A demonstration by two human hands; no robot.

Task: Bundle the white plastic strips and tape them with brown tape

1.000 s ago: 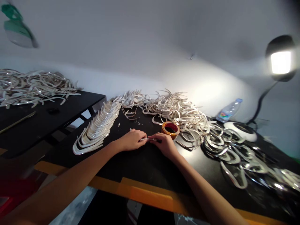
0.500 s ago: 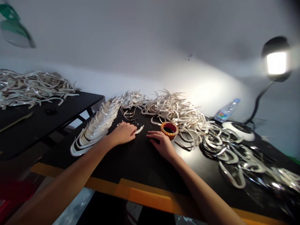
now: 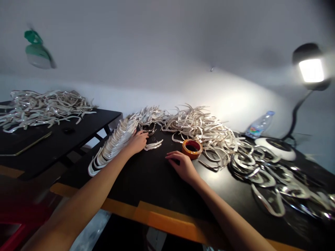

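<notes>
My left hand (image 3: 138, 142) is over the table beside a long row of nested, curved white strips (image 3: 114, 143), its fingers stretched out and apart. Just right of its fingers, a couple of loose curved strips (image 3: 154, 145) lie on the black tabletop; whether the fingertips touch one is hard to see. My right hand (image 3: 183, 165) rests on the table, fingers extended to the left and holding nothing. A roll of orange-brown tape (image 3: 192, 149) stands just beyond it. Behind the roll spreads a tangled heap of pale curved strips (image 3: 201, 127).
Shiny curved pieces (image 3: 261, 170) cover the right side, below a plastic bottle (image 3: 260, 124) and a lit lamp (image 3: 311, 69) with a white base (image 3: 275, 148). Another black table (image 3: 31, 144) at left carries more strips (image 3: 49, 106). Orange tape (image 3: 167, 223) lines the front edge.
My left hand has moved up and left, away from the loose strips toward the nested row. My right hand stays by the tape roll. The view has shifted slightly left.
</notes>
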